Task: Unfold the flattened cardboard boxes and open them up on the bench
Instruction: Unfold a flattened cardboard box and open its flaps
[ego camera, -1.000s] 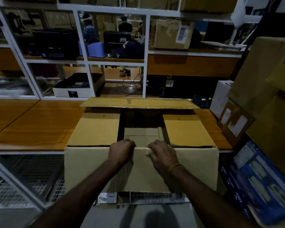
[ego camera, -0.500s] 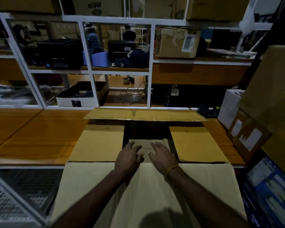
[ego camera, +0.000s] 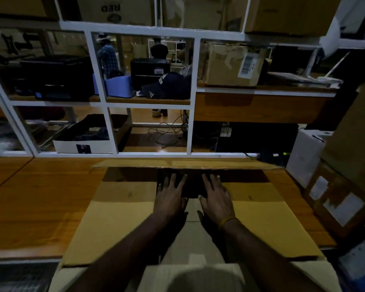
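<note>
Brown cardboard box on wooden surface, flaps spread | my left hand flat, fingers straight, inside | right hand likewise

A brown cardboard box is seen standing opened on the wooden bench, its two side flaps folded level to either side of the fingers and its far flap raised just beyond the fingertips.
</note>
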